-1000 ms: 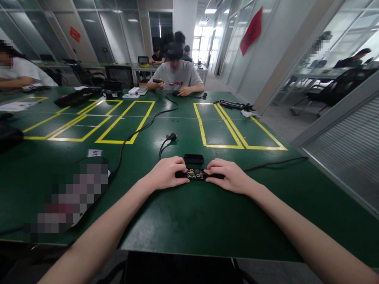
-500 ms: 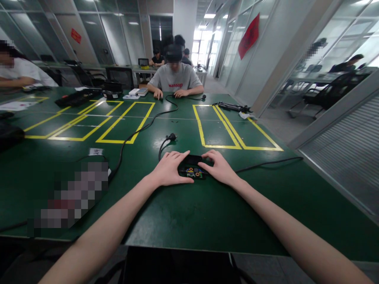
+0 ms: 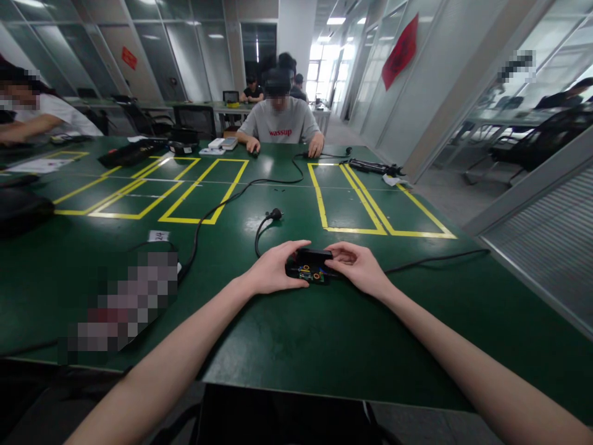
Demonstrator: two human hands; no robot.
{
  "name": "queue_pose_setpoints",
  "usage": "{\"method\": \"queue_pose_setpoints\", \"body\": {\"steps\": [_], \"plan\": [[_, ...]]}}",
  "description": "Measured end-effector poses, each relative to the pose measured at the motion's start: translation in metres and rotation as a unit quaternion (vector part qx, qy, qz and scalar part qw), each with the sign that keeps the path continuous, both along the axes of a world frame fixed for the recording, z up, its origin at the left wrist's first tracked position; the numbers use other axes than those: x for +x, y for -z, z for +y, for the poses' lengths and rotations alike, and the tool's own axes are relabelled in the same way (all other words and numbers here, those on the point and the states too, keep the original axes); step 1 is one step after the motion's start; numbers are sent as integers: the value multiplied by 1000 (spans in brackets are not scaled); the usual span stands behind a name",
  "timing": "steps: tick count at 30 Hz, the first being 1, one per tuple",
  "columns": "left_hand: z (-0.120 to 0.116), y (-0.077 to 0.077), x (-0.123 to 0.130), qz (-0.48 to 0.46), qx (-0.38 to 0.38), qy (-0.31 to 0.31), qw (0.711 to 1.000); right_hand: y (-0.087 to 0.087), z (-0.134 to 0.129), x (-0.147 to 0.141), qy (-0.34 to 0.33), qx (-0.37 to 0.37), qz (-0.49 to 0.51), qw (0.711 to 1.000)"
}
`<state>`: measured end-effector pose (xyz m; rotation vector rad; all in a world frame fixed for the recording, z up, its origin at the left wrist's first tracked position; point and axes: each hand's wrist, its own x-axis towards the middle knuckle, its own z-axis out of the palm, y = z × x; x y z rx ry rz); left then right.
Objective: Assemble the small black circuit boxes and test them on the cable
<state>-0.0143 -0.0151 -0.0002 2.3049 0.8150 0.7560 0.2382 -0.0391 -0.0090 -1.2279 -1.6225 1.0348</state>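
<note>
In the head view, a small open black housing (image 3: 319, 279) lies on the green table (image 3: 333, 346), closer to the near edge than to the far edge, with a circuit board (image 3: 311, 274) showing inside it. The right hand (image 3: 360, 266) pinches the right end of a black cover (image 3: 315, 256) between thumb and fingers, with little gap between them; the cover stands tilted over the housing's far side. The left hand (image 3: 279, 268) curves in a wide C about the left end of both pieces, thumb toward the near edge and fingers toward the far edge (whether it grips either one, I cannot tell).

A black plug (image 3: 275, 214) on a short cord lies beyond the left hand, toward the far edge. Left of the hands, near the near edge, is a pixelated object (image 3: 127, 303), with a white label (image 3: 159, 236) just beyond it. Yellow tape outlines (image 3: 354, 231) mark the farther part of the table, and dark folded gear (image 3: 375, 167) lies by the far right corner. At the far edge sits a co-worker (image 3: 281, 123), both hands resting on the table.
</note>
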Motion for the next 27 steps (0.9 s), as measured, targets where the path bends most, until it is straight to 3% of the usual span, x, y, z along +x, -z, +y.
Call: {"method": "queue_pose_setpoints", "body": {"steps": [7,12,20,27], "plan": [[-2,-3,1,-14,-7,4,1000,-2,-4,-2,-11,19,-9,1000],[-5,-10,1,-9,-4,3,1000,-12,-8,-1,-51,82,-65,993],[-5,-7,2,42,18,-8,999,-20,-13,3,-160,190,-187,950],[-5,-9,5,123,107,0,987,-11,-11,-3,-153,225,-295,916]]}}
